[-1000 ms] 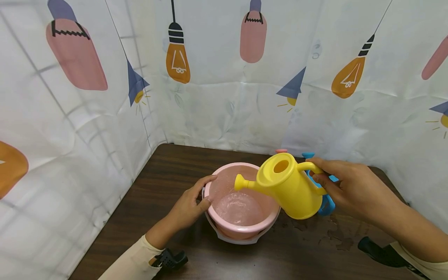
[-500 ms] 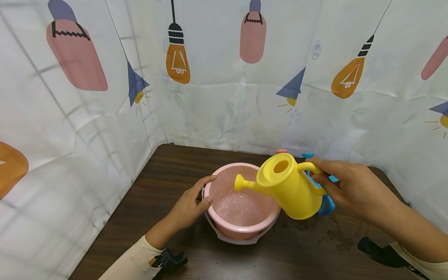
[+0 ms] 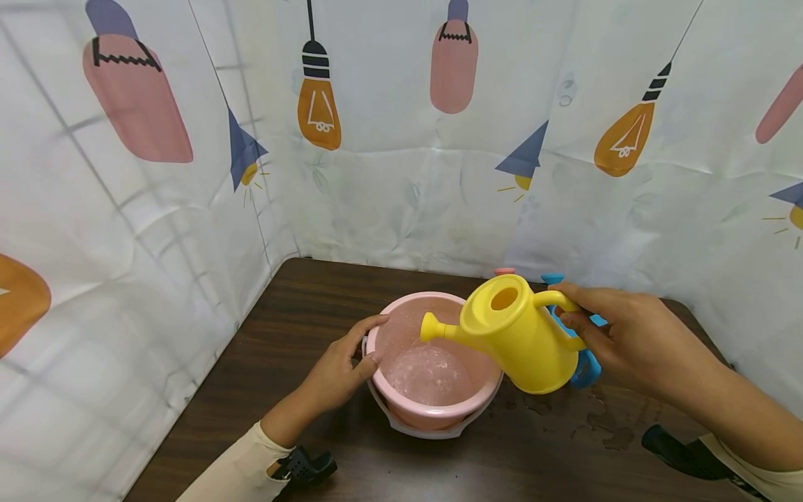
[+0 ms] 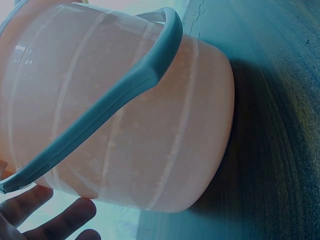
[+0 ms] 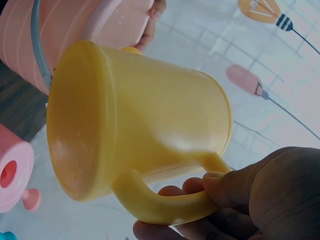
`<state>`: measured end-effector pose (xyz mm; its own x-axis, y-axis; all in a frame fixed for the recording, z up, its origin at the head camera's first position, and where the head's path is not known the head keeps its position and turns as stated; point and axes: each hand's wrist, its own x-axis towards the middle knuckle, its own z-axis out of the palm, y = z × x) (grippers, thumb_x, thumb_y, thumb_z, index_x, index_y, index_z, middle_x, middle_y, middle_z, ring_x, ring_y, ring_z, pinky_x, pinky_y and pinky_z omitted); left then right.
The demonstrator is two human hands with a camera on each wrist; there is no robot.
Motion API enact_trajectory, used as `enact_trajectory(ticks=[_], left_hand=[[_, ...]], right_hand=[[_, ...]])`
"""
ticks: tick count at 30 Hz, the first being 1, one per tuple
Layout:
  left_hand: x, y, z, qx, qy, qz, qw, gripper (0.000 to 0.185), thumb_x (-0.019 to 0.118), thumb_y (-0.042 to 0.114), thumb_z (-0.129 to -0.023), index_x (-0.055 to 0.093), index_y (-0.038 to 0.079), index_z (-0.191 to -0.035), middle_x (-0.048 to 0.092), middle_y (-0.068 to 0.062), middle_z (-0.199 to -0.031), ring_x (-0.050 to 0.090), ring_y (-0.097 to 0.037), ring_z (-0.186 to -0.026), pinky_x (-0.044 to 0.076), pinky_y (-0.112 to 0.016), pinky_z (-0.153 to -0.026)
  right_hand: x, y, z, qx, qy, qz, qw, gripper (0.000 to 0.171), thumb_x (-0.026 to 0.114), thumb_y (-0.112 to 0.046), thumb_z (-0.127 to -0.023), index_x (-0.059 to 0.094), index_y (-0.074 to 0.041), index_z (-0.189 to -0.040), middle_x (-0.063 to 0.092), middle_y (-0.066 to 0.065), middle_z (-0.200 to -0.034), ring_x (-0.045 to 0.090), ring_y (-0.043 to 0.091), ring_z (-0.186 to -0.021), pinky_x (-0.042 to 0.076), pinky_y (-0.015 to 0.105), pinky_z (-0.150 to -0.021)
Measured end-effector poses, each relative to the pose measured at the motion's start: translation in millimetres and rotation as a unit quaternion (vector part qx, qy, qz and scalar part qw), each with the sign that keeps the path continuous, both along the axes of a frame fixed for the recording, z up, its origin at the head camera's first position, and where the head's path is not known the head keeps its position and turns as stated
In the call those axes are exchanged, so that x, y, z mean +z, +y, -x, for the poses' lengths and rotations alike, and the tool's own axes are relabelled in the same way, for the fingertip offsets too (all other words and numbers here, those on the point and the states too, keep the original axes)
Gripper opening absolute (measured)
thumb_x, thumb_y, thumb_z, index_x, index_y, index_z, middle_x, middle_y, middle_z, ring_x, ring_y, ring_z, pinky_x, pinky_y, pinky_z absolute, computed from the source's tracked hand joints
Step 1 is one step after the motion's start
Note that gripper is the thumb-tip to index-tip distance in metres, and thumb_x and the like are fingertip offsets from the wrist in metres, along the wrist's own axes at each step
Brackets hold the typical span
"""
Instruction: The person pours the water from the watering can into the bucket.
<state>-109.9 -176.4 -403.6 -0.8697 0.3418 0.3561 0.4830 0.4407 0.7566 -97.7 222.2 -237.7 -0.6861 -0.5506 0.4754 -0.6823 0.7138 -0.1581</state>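
A pink bucket (image 3: 433, 410) stands on the dark table, its pale handle (image 4: 107, 110) hanging down the near side. Rippled water (image 3: 429, 376) shows inside. My left hand (image 3: 335, 366) holds the bucket's left rim, and its fingers (image 4: 65, 220) appear beside the outer wall in the left wrist view. With my right hand (image 3: 633, 341) I grip the handle of a yellow watering can (image 3: 533, 341). The can tilts left, with its spout (image 3: 433, 328) over the bucket's opening. In the right wrist view the fingers curl round the can's handle (image 5: 160, 205).
Behind the yellow can stands a blue watering can (image 3: 586, 369), mostly hidden. A pink watering can (image 5: 15, 170) is nearby, only its top visible from the head. Wet patches (image 3: 608, 425) mark the table at right. A printed curtain (image 3: 389, 202) hangs behind the table.
The ripples on the water in the bucket have shifted. Both hands, the bucket and the tilted yellow watering can have stayed practically still.
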Motion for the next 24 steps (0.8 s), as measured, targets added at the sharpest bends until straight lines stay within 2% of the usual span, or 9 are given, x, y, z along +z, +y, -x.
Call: enact_trajectory(ticks=[24], left_hand=[[0.7,0.4,0.0,-0.001,-0.004,0.004,1.0000,0.056,0.056,0.036,-0.099,0.044,0.022,-0.152,0.060,-0.012,-0.136,0.065,-0.018,-0.102,0.054,-0.036,-0.085]], right_hand=[[0.0,0.4,0.9,0.008,0.006,0.005,1.000,0.049,0.082,0.004,-0.081,0.070,-0.004,-0.128,0.075,0.002,-0.105,0.066,0.008,-0.075,0.052,0.025,-0.058]])
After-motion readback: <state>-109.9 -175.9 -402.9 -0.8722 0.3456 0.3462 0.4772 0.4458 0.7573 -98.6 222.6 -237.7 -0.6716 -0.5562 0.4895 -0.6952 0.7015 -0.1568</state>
